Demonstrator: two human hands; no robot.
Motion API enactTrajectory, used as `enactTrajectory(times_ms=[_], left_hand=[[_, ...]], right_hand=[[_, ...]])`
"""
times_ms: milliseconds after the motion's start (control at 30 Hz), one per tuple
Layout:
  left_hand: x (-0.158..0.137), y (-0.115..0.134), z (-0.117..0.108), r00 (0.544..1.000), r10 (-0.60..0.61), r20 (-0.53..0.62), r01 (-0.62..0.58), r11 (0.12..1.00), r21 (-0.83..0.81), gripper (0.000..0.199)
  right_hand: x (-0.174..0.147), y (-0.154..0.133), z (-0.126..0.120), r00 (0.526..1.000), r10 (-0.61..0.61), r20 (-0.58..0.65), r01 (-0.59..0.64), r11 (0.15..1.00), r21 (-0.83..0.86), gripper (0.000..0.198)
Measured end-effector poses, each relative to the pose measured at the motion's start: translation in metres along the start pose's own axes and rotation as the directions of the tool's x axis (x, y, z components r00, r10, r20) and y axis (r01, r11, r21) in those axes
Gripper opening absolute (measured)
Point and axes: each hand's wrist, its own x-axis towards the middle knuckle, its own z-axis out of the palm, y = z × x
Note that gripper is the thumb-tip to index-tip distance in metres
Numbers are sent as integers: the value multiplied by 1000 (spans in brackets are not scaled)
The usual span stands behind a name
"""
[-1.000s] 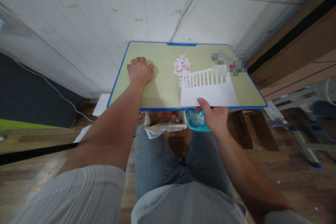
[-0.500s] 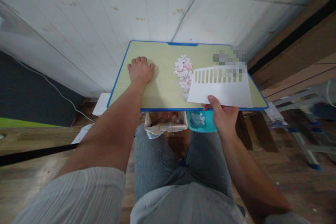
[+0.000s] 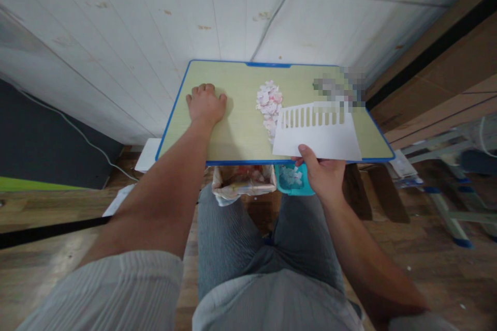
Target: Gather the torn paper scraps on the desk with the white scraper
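Flat on the left part of the yellow-green tabletop [image 3: 236, 134] rests my left hand [image 3: 206, 105], its fingers somewhat apart and nothing in it. My right hand [image 3: 322, 170] pinches the front edge of a white sheet [image 3: 314, 139] with a row of slots cut near its far side. The thumb lies on top of the sheet, and the other fingers are mostly hidden beneath. A heap of small white and pinkish paper pieces [image 3: 269, 103] lies beside the sheet's left edge, part of it touching or covered by the sheet.
Below the table's front edge sit a lined bin [image 3: 244, 187] and a turquoise tray [image 3: 298, 190] with white scraps. A pixelated item [image 3: 336, 88] lies at the table's back right. The wall [image 3: 174, 15] stands behind; a cardboard surface [image 3: 435, 72] is at right.
My right hand and the slotted sheet have shifted slightly left and toward me. A small white piece now shows by my right fingertips above the turquoise tray. My left hand stays put.
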Motion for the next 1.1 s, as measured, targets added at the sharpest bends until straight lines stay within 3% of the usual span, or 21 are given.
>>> enactTrajectory(times_ms=[500, 833, 1100], left_hand=[[3, -2, 4, 1000, 7, -31, -7, 1000, -12, 68], [3, -2, 4, 1000, 7, -24, -7, 1000, -1, 67], [-1, 0, -1, 1000, 10, 1, -10, 1000, -20, 72]], right_hand=[[-5, -10, 3, 993, 53, 108, -54, 999, 3, 46], [23, -7, -11, 994, 15, -111, -17, 1000, -15, 46], [26, -4, -8, 999, -3, -42, 2, 1000, -19, 47]])
